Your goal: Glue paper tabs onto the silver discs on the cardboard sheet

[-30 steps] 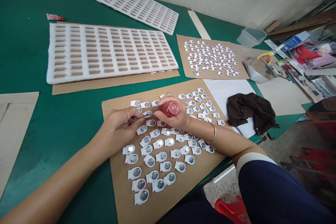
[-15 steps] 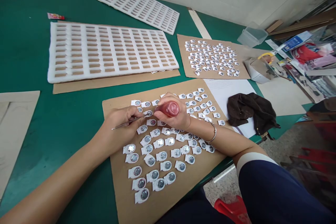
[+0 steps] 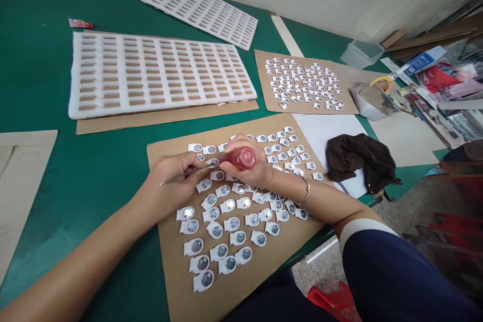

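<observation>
My left hand (image 3: 175, 181) is closed on a thin metal tool (image 3: 181, 176), whose tip lies by a small white piece (image 3: 212, 163) with a round silver disc. Wrapped round a translucent red bottle (image 3: 243, 158) is my right hand (image 3: 252, 173), with the bottle's narrow end pointing left at the same piece. Both hands are over a brown cardboard sheet (image 3: 171, 261) that carries several rows of such white pieces with silver discs. My right hand hides some of them.
White slotted foam trays (image 3: 121, 75) lie at the back left. Another cardboard sheet (image 3: 271, 103) with similar pieces is at the back right. A dark cloth (image 3: 358, 158), a clear plastic box (image 3: 362, 51) and mixed supplies stand on the right.
My right hand and the red bottle have shifted very slightly left. My left hand looks nearly unmoved.
</observation>
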Demonstrator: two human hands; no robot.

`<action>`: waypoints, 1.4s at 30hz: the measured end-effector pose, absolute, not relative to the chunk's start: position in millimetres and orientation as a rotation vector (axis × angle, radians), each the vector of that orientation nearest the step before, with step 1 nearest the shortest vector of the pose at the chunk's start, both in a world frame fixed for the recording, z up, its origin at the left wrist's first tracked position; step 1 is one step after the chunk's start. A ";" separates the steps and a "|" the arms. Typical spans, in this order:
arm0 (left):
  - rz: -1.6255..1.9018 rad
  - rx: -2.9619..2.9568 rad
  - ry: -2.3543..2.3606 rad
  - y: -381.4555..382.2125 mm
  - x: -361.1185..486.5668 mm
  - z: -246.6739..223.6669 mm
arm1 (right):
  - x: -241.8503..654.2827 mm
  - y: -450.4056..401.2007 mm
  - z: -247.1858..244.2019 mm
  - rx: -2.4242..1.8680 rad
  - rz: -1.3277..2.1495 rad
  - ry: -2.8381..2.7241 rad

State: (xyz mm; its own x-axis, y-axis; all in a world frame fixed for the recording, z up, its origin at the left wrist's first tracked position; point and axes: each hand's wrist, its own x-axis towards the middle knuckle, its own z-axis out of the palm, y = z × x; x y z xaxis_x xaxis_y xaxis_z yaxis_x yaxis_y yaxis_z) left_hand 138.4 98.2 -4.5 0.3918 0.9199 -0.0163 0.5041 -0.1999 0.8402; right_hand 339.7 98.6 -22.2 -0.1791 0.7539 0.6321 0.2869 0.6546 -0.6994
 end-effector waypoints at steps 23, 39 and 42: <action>0.782 1.882 1.493 88.7 136.1 6.8 | 347.9 130.0 -4.0 -1.242 1.248 -1.023; 0.934 2.366 1.014 53.0 139.6 -24.2 | 340.3 93.9 16.7 -1.052 1.173 -1.238; 0.892 2.374 1.025 52.6 139.8 -24.3 | 340.5 93.1 14.0 -1.079 1.136 -1.275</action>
State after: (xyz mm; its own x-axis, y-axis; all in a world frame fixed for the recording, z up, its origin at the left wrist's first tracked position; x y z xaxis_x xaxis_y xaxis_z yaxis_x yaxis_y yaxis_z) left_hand 139.8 52.6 -24.3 0.5265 0.7528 0.3950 0.4950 -0.6492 0.5776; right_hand 340.5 93.1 14.0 -0.0252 0.9902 0.1373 -0.0227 0.1368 -0.9903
